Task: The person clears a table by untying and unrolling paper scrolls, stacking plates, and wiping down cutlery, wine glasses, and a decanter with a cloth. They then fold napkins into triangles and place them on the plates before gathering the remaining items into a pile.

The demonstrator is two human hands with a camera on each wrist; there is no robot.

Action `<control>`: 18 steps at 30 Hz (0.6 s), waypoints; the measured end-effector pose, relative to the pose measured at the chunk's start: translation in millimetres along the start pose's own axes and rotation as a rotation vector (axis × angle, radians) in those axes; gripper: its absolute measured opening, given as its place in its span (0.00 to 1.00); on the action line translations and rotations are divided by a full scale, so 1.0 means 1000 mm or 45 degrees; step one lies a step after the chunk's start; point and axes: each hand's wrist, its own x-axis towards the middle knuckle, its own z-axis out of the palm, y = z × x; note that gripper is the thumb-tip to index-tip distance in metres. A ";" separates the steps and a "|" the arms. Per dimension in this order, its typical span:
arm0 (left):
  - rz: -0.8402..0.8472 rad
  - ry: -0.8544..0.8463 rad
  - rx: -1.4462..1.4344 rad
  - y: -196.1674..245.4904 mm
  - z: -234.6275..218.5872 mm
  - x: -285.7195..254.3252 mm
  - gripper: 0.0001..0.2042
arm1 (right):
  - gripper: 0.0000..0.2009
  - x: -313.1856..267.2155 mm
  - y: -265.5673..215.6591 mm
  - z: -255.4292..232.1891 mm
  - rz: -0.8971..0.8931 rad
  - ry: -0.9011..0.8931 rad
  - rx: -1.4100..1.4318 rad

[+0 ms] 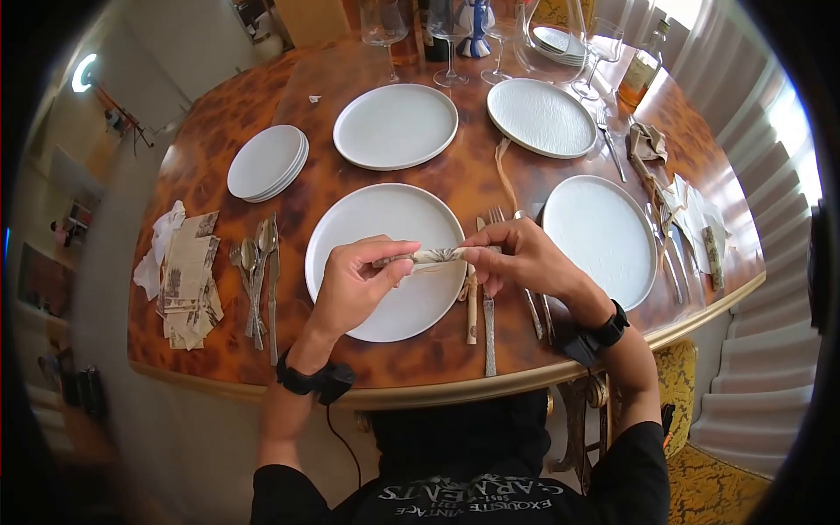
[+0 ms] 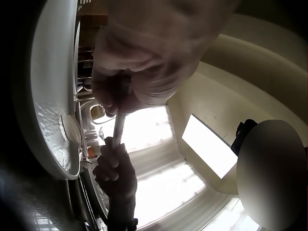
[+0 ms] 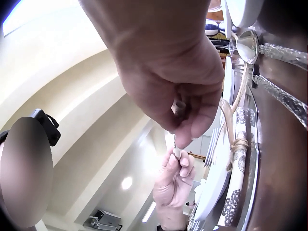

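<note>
A thin rolled patterned napkin (image 1: 437, 256) is held level between both hands, above a large white plate (image 1: 385, 210). My left hand (image 1: 363, 273) pinches its left end between thumb and fingers. At the other end, my right hand (image 1: 528, 254) pinches it the same way. In the right wrist view, the right fingers curl round the roll's end and partly hide it. Just right of the plate lies another rolled napkin (image 3: 236, 183), tied with a twine bow (image 3: 237, 145), beside a knife (image 1: 489, 337).
Loose patterned napkins (image 1: 190, 280) and spoons (image 1: 249, 254) lie at the left. Stacked small plates (image 1: 265, 162) stand behind them. More large plates (image 1: 599, 236) sit rightward. Wine glasses (image 1: 450, 44) and a bottle (image 1: 643, 66) stand at the back. Another roll (image 1: 713, 258) lies near the right edge.
</note>
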 end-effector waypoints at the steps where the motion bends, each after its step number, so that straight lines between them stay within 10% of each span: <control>1: -0.001 0.003 -0.008 0.001 -0.001 0.000 0.11 | 0.15 0.000 0.000 -0.001 0.005 0.004 0.012; 14: -0.101 -0.672 0.437 0.024 0.012 -0.007 0.10 | 0.13 -0.012 -0.026 0.012 -0.193 -0.250 -0.491; 18: 0.105 -0.444 0.409 0.022 0.020 -0.003 0.09 | 0.14 -0.026 -0.045 0.015 -0.492 -0.026 -0.882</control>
